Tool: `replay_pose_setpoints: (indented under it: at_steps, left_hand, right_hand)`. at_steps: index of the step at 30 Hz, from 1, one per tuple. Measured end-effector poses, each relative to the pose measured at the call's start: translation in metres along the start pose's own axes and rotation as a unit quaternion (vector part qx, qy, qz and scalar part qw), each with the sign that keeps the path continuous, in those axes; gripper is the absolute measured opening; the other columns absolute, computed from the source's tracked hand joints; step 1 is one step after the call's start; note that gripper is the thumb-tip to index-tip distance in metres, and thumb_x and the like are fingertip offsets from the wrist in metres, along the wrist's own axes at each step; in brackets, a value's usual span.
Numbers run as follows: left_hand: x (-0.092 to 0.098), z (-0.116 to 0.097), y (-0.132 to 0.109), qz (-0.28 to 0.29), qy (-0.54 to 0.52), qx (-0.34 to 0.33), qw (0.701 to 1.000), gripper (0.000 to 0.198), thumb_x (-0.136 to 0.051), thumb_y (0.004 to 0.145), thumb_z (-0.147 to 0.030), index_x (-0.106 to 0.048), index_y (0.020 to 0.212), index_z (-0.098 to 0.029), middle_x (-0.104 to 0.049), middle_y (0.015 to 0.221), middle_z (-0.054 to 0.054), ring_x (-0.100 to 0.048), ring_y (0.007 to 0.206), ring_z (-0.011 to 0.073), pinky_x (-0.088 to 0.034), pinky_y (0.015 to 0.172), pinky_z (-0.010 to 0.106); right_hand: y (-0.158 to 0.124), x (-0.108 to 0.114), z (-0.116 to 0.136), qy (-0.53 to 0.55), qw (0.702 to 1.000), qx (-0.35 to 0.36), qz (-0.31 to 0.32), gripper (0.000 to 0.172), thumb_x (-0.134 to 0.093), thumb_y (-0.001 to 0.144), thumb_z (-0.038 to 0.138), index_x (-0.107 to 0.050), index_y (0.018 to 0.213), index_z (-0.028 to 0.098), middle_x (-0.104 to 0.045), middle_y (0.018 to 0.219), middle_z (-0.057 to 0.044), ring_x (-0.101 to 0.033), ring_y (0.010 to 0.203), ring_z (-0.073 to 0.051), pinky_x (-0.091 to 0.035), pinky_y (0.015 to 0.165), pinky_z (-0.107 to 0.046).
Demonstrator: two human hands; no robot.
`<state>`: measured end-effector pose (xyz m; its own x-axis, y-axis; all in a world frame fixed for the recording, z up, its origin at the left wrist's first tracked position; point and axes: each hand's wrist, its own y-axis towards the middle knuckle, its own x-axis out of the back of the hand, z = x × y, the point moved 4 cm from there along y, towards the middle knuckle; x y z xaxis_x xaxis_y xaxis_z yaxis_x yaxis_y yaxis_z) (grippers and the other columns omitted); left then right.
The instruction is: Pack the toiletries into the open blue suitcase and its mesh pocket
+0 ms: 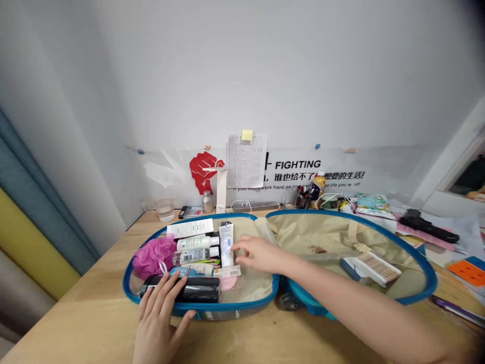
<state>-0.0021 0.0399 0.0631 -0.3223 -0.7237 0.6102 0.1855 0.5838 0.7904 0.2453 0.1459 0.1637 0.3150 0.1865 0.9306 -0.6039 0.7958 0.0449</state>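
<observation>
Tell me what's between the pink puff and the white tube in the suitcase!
A white bottle and a clear bottle lie there, between the puff and the tube, as the head view shows.

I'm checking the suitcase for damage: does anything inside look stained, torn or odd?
A brownish patch on the beige lining in the right half of the suitcase stands out; I cannot tell stain from label.

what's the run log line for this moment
left-hand grip: open over black cylinder | right-hand grip: beside white tube, contact unclear | blue-rimmed suitcase: open
</observation>
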Motion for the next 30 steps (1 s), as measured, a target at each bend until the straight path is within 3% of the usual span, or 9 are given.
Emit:
replay_pose_setpoints:
  at_steps: [3, 6, 9, 13, 21, 26, 30]
  left_hand:
    - [-0.001, 0.000, 0.000, 0.002, 0.002, -0.005, 1.000, 0.049, -0.052, 0.089, -0.042, -0.048, 0.135, -0.023, -0.062, 0.131, 0.010, -0.051, 0.127, 0.0274, -0.020, 0.115, 0.039]
    - [-0.001, 0.001, 0.000, 0.006, 0.003, -0.001, 1.000, 0.050, -0.053, 0.089, -0.042, -0.048, 0.135, -0.023, -0.062, 0.131, 0.010, -0.051, 0.127, 0.0273, -0.020, 0.115, 0.040]
    - [-0.002, 0.002, -0.001, 0.007, 0.002, 0.006, 1.000, 0.051, -0.053, 0.089, -0.043, -0.048, 0.136, -0.025, -0.062, 0.132, 0.009, -0.052, 0.127, 0.0270, -0.020, 0.115, 0.040]
    - [-0.003, 0.002, -0.002, 0.001, -0.002, 0.008, 1.000, 0.050, -0.052, 0.089, -0.043, -0.049, 0.136, -0.026, -0.062, 0.132, 0.008, -0.053, 0.126, 0.0265, -0.022, 0.115, 0.040]
    - [-0.002, 0.003, -0.002, 0.002, 0.000, 0.000, 1.000, 0.054, -0.053, 0.089, -0.043, -0.046, 0.139, -0.025, -0.063, 0.131, 0.009, -0.053, 0.126, 0.0274, -0.022, 0.114, 0.040]
    - [-0.002, 0.003, -0.002, 0.007, -0.003, 0.003, 1.000, 0.053, -0.053, 0.089, -0.044, -0.046, 0.139, -0.026, -0.062, 0.132, 0.008, -0.052, 0.127, 0.0273, -0.022, 0.115, 0.041]
    - [-0.002, 0.003, -0.003, 0.011, -0.005, 0.004, 1.000, 0.051, -0.054, 0.089, -0.043, -0.048, 0.137, -0.024, -0.061, 0.133, 0.009, -0.051, 0.129, 0.0270, -0.020, 0.116, 0.040]
  right_hand:
    - [-0.008, 0.047, -0.036, -0.014, 0.995, -0.073, -0.063, 0.034, -0.046, 0.092, 0.033, -0.064, 0.120, 0.025, -0.066, 0.114, -0.006, -0.062, 0.087, -0.014, -0.047, 0.080, -0.028]
    - [-0.022, 0.079, -0.095, -0.045, 0.985, -0.153, -0.071, 0.026, -0.050, 0.090, 0.033, -0.067, 0.106, 0.022, -0.069, 0.104, -0.007, -0.062, 0.086, -0.017, -0.048, 0.080, -0.032]
    - [-0.047, 0.080, -0.154, -0.067, 0.971, -0.229, -0.008, 0.016, -0.064, 0.084, 0.034, -0.067, 0.084, 0.018, -0.068, 0.084, -0.005, -0.061, 0.076, -0.015, -0.050, 0.074, -0.031]
    - [-0.083, 0.062, -0.204, -0.078, 0.950, -0.296, 0.056, 0.025, -0.058, 0.091, 0.040, -0.063, 0.086, 0.016, -0.064, 0.081, 0.000, -0.058, 0.069, -0.008, -0.051, 0.067, -0.025]
    - [-0.096, 0.047, -0.237, -0.061, 0.932, -0.351, 0.064, 0.011, -0.068, 0.083, 0.024, -0.066, 0.082, 0.013, -0.065, 0.080, -0.006, -0.056, 0.065, -0.008, -0.045, 0.059, -0.022]
    - [-0.098, 0.035, -0.249, -0.047, 0.912, -0.395, 0.101, 0.024, -0.056, 0.093, 0.038, -0.063, 0.105, 0.018, -0.065, 0.105, -0.005, -0.062, 0.087, -0.012, -0.055, 0.077, -0.030]
    - [-0.097, 0.037, -0.252, -0.041, 0.912, -0.405, 0.054, 0.034, -0.057, 0.092, 0.039, -0.059, 0.117, 0.017, -0.063, 0.115, -0.007, -0.062, 0.096, -0.016, -0.055, 0.083, -0.037]
